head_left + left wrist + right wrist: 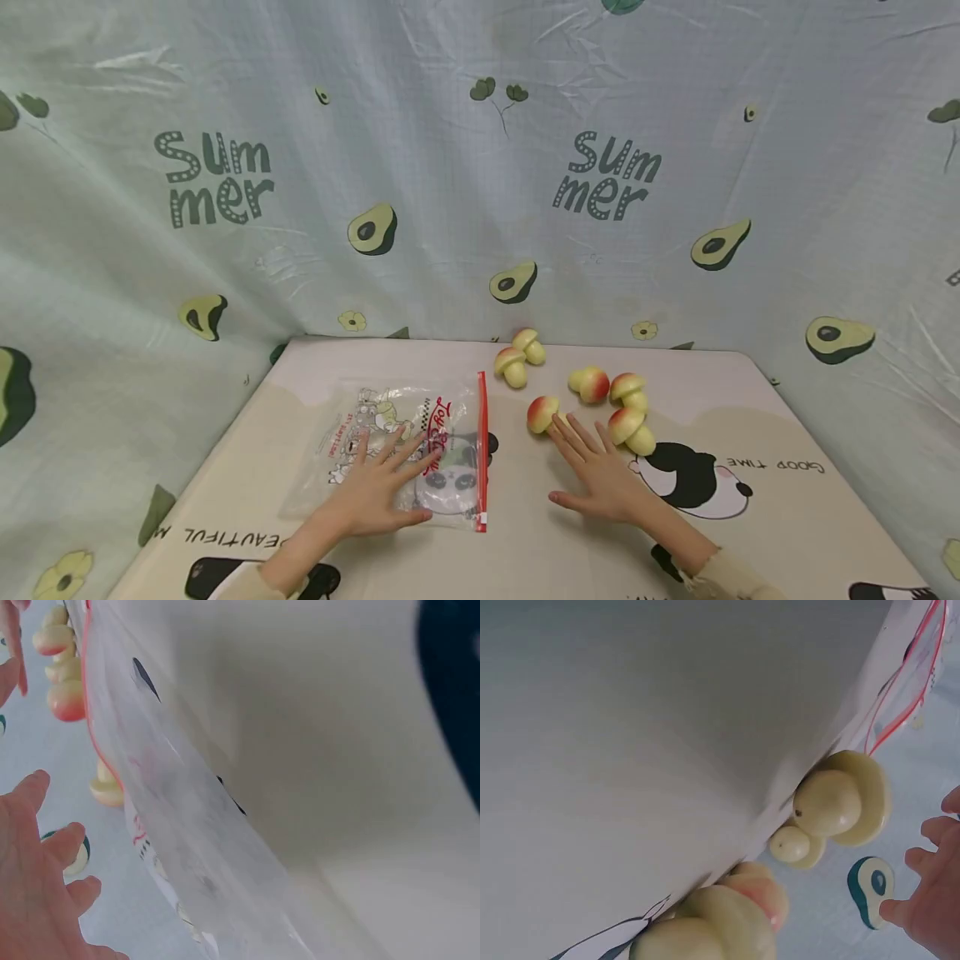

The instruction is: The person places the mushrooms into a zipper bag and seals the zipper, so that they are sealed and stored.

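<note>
A clear zip bag [461, 417] with a red closure strip and printed cartoon animals lies flat on the table. Over its front part my left hand [375, 492] spreads its fingers and holds nothing; whether it touches the plastic cannot be told. My right hand [603, 479] is spread as well, with nothing in its grasp. Its fingertips reach toward a toy mushroom [542, 413] with a red-and-yellow cap, whose stem they partly hide. Close to those fingers lies another mushroom [632, 430]. In the right wrist view, mushrooms [829, 802] appear apart from the hand.
Behind the right hand lie more mushrooms [589, 384], and a pair of them [512, 367] sits near the table's back edge. The pale table cover [525, 550] carries printed dogs and lettering. A curtain [450, 167] with avocado prints hangs behind and at both sides.
</note>
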The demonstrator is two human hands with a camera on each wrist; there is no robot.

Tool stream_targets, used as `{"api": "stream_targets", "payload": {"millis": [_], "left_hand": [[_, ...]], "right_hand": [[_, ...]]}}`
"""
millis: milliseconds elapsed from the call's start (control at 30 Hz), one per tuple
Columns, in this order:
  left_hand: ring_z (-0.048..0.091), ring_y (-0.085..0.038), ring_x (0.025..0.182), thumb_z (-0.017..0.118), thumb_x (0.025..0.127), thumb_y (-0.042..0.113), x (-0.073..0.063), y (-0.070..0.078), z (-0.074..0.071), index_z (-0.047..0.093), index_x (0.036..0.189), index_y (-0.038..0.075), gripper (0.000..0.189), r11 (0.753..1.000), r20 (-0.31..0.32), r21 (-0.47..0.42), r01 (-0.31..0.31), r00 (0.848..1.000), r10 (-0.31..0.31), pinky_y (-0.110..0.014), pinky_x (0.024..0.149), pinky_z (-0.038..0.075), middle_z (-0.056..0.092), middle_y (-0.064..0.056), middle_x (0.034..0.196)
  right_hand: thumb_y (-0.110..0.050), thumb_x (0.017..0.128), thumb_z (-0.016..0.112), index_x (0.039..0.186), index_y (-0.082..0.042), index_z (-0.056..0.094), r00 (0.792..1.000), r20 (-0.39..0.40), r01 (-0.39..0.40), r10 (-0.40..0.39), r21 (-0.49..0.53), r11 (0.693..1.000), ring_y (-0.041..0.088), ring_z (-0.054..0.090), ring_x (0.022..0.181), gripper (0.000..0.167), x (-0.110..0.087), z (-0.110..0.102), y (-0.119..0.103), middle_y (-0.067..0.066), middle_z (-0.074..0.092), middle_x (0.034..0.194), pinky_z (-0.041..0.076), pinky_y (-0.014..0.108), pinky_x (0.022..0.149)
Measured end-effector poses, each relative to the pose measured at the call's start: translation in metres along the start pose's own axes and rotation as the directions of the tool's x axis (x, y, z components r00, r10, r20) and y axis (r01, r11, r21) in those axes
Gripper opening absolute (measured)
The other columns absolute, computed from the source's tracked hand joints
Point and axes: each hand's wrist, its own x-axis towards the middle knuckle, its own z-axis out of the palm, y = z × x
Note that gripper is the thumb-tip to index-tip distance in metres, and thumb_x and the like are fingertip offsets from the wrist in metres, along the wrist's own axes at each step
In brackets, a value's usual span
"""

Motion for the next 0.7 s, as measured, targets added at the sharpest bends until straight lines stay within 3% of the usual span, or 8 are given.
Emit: {"api": "stream_targets", "payload": {"millis": [400, 500, 633, 700], "left_hand": [[0.027, -0.035, 0.132, 0.052, 0.072, 0.066, 0.011, 0.011, 0.001, 0.036, 0.136, 0.032, 0.075, 0.995, -0.022, 0.039, -0.092, 0.995, 0.093, -0.068, 0.095, 0.019, 0.034, -0.002, 0.143], [0.026, -0.035, 0.132, 0.053, 0.072, 0.066, 0.013, 0.01, 0.002, 0.036, 0.136, 0.031, 0.075, 0.994, -0.01, 0.027, -0.102, 0.995, 0.102, -0.068, 0.096, 0.018, 0.034, -0.003, 0.143], [0.026, -0.036, 0.132, 0.052, 0.072, 0.066, 0.015, 0.009, 0.003, 0.036, 0.136, 0.031, 0.075, 0.992, 0.008, 0.039, -0.116, 0.993, 0.116, -0.067, 0.097, 0.016, 0.034, -0.004, 0.143], [0.027, -0.036, 0.132, 0.051, 0.072, 0.067, 0.017, 0.009, 0.003, 0.036, 0.136, 0.031, 0.075, 0.99, 0.009, 0.062, -0.13, 0.992, 0.13, -0.067, 0.097, 0.018, 0.035, -0.003, 0.143]], "right_hand": [[-0.057, 0.08, 0.05, 0.141, -0.008, 0.025, 0.998, -0.004, 0.061, -0.061, 0.026, 0.998, 0.03, 0.022, 0.135, 0.082, 0.015, 0.008, -0.013, 0.008, 0.025, 0.147, -0.023, 0.029, 0.106], [-0.057, 0.081, 0.048, 0.141, -0.008, 0.024, 0.997, 0.001, 0.077, -0.077, 0.043, 0.996, 0.029, 0.022, 0.135, 0.081, 0.019, 0.009, -0.016, 0.007, 0.024, 0.147, -0.008, 0.041, 0.111], [-0.057, 0.082, 0.046, 0.141, -0.008, 0.024, 0.996, 0.02, 0.09, -0.091, 0.051, 0.995, 0.028, 0.022, 0.136, 0.08, 0.024, 0.011, -0.019, 0.008, 0.023, 0.148, 0.015, 0.052, 0.105], [-0.055, 0.083, 0.047, 0.141, -0.007, 0.023, 0.995, 0.025, 0.095, -0.097, 0.055, 0.994, 0.028, 0.022, 0.136, 0.079, 0.026, 0.011, -0.02, 0.009, 0.023, 0.148, 0.018, 0.053, 0.105]]}}
